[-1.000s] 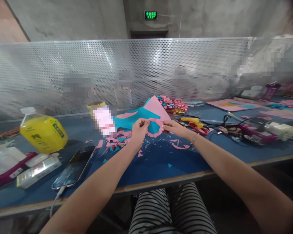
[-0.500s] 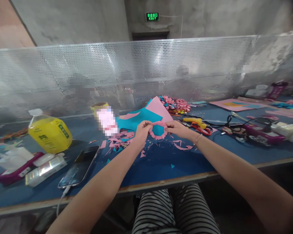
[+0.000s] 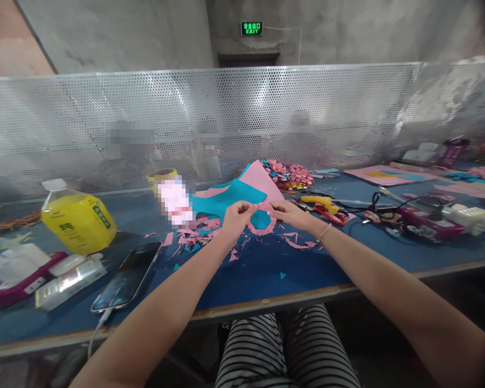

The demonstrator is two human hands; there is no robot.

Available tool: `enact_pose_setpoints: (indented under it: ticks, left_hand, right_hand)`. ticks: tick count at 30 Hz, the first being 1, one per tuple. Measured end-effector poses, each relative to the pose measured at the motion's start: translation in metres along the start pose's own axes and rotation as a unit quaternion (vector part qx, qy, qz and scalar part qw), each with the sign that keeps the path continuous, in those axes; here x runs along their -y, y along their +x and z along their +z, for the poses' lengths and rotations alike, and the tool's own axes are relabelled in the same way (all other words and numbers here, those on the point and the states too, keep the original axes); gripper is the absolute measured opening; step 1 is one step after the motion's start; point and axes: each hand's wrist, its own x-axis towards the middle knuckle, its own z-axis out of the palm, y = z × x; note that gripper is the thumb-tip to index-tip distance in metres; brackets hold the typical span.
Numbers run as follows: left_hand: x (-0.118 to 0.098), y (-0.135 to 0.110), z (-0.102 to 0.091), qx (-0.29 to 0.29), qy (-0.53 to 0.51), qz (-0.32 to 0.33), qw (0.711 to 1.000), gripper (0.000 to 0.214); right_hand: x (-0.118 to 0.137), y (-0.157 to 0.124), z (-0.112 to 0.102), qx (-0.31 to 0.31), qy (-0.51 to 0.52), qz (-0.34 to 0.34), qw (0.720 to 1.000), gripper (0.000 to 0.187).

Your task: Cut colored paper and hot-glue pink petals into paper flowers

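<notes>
A pink ring with a scalloped outer edge (image 3: 261,232) is held up between both my hands, just above the blue tabletop. My left hand (image 3: 241,214) pinches its upper left side. On the upper right, the fingers of my right hand (image 3: 283,212) are closed on the same ring. Teal shows through the ring's opening. Behind my hands lie teal sheets (image 3: 226,198) and a pink sheet (image 3: 259,180), overlapping. Pink and teal scraps (image 3: 194,233) are strewn below and left of the ring. The fingertips partly hide the ring's upper edge.
Left are a bottle of yellow liquid (image 3: 78,221), a phone on a cable (image 3: 127,277) and a tissue pack (image 3: 20,267). Yellow-handled pliers (image 3: 322,202) and red-handled scissors (image 3: 336,216) lie right. A pile of pink flowers (image 3: 295,175) sits before the perforated metal screen (image 3: 242,108).
My hands have drawn closer together at the top of the ring, and the ring hangs slightly lower. The whole view has shifted a little.
</notes>
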Motion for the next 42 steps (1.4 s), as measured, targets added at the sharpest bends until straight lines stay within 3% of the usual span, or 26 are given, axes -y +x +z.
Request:
enact_pose_setpoints:
  ticks: [4, 10, 17, 24, 28, 36, 42]
  left_hand:
    - [-0.001, -0.002, 0.001, 0.029, -0.011, 0.022, 0.999, 0.024]
    - [-0.001, -0.001, 0.001, 0.056, -0.028, 0.025, 0.998, 0.024]
    - [0.001, 0.0, 0.0, 0.066, 0.028, 0.013, 0.997, 0.026]
    - [0.004, 0.003, -0.003, -0.003, -0.099, -0.041, 0.994, 0.037]
    - [-0.001, 0.002, -0.003, 0.011, -0.174, -0.089, 0.981, 0.04]
    - [0.0, 0.0, 0.005, 0.068, -0.133, -0.129, 0.98, 0.04]
    - [0.001, 0.0, 0.004, 0.041, -0.114, -0.11, 0.987, 0.036]
  right_hand:
    - [0.004, 0.002, 0.001, -0.047, -0.026, -0.017, 0.998, 0.038]
    - [0.008, 0.0, -0.002, -0.06, -0.028, -0.037, 0.997, 0.04]
    - [0.004, 0.001, -0.003, -0.087, -0.044, -0.014, 0.995, 0.036]
    - [-0.004, 0.0, -0.002, -0.014, 0.054, 0.057, 0.997, 0.034]
    - [-0.005, 0.003, -0.001, -0.032, 0.108, 0.066, 0.991, 0.033]
    - [-0.007, 0.006, -0.007, -0.105, 0.1, 0.064, 0.987, 0.033]
    - [0.0, 0.003, -0.004, -0.058, 0.137, 0.092, 0.985, 0.035]
